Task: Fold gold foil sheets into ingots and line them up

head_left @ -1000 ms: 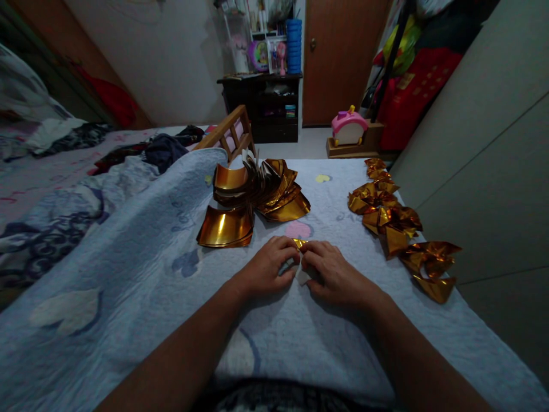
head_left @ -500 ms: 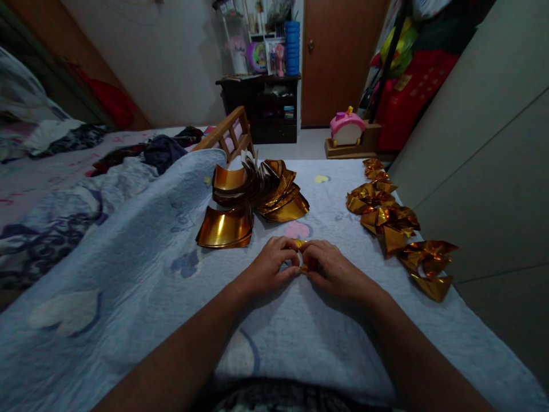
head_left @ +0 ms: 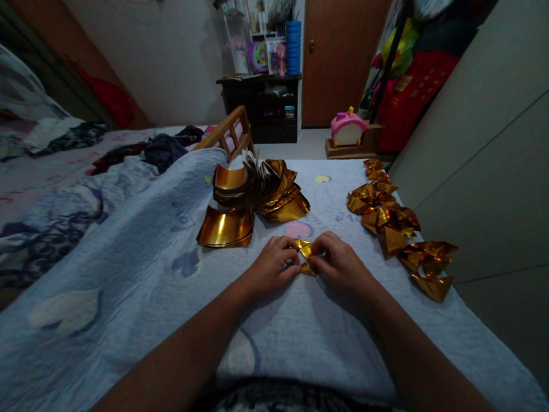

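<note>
Between my hands is a small piece of gold foil paper (head_left: 305, 250), folded, with slanting creases and edges showing. My left hand (head_left: 277, 262) pinches its left side, fingers curled and thumb below. On its right side the fingertips and thumb of my right hand (head_left: 337, 257) are closed on it. Beyond my left hand a fanned stack of gold foil sheets (head_left: 225, 226) lies on the pale blue quilt (head_left: 171, 309). To the right, several folded gold foil pieces (head_left: 390, 220) lie in a row along the quilt's edge.
A wooden rail (head_left: 234, 129) stands behind the foil stack. Past the far edge are a dark shelf (head_left: 261, 109), a brown door (head_left: 338, 63) and a pink toy (head_left: 347, 129). A pale cabinet (head_left: 484, 149) borders the right side. Clothes (head_left: 165, 151) lie heaped at the left.
My right hand has shifted slightly to the right, with its fingers farther from the left ones. More of the folded foil paper shows between my hands. My left hand stays almost still.
</note>
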`<control>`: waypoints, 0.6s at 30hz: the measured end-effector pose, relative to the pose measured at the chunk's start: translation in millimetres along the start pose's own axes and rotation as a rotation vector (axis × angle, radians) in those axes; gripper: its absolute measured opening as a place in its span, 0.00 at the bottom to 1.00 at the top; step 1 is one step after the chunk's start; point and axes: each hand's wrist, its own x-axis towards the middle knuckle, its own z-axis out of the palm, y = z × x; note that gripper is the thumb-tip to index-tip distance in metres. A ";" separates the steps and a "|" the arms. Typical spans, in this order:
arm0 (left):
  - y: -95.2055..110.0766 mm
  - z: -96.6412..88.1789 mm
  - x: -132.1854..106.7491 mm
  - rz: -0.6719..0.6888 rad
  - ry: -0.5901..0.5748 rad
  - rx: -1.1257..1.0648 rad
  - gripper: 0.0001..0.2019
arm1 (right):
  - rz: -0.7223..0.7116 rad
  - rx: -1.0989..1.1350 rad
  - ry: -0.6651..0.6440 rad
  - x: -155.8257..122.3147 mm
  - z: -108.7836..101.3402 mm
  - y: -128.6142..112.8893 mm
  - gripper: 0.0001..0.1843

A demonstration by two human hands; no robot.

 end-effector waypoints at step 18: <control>1.9 -0.2 0.6 -0.025 0.003 0.011 0.03 | 0.162 0.010 -0.152 -0.8 -4.9 -10.2 0.11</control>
